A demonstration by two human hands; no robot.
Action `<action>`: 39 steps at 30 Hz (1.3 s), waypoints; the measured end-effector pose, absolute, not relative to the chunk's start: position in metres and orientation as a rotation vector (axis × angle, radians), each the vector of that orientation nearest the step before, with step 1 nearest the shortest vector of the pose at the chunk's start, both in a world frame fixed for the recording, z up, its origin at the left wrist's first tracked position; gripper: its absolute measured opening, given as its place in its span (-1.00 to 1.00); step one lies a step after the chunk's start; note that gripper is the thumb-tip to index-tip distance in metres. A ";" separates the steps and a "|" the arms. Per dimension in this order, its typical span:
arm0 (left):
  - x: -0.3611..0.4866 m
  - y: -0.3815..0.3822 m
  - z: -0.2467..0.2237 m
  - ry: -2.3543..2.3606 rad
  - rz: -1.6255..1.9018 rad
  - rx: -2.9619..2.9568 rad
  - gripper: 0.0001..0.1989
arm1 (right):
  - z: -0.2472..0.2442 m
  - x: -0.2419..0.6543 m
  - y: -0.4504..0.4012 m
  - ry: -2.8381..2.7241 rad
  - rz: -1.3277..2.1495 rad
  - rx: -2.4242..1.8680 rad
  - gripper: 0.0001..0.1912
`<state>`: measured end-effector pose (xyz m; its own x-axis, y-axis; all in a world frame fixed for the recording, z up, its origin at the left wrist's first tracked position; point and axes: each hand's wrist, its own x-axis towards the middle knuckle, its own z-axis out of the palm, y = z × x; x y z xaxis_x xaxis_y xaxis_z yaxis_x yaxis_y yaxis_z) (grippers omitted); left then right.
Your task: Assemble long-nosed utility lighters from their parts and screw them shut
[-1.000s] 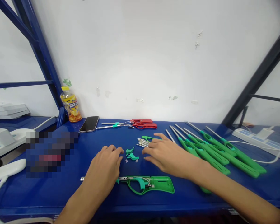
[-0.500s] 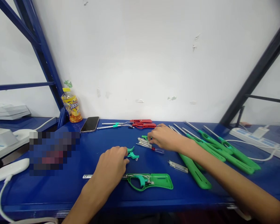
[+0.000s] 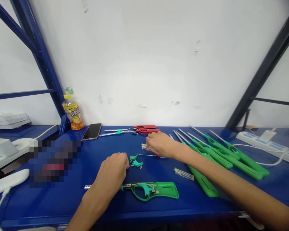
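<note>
Several green lighters (image 3: 219, 159) lay on the right of the blue table (image 3: 120, 146). Near, an opened lighter (image 3: 167, 188), long axis left to right, ran under the wrist of the left hand (image 3: 114, 168); it held a turquoise trigger (image 3: 145, 188) and wiring. A far-left bottle (image 3: 73, 114) contained amber drink. Pale parts (image 3: 144, 146), long axis mostly hidden, lay at the left edge of the nearer right hand (image 3: 162, 143), its fingers curled; I could not tell whether they pinched any. The left fingers were bunched, grip unseen, left of two turquoise pieces (image 3: 136, 163).
</note>
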<state>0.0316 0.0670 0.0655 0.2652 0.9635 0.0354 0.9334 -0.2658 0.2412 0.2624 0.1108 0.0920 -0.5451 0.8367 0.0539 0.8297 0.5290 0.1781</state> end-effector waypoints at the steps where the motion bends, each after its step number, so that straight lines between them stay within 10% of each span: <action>1: 0.030 0.068 0.066 1.787 0.299 2.350 -0.86 | 0.097 0.266 0.107 2.736 0.281 1.511 -0.81; 18: 0.047 0.051 0.078 1.107 1.328 2.344 -0.79 | 0.089 0.267 0.018 3.166 -0.893 2.155 -0.86; 39: 0.054 0.048 0.080 1.125 1.389 2.389 -0.90 | 0.081 0.261 0.020 3.368 -0.517 2.134 -0.94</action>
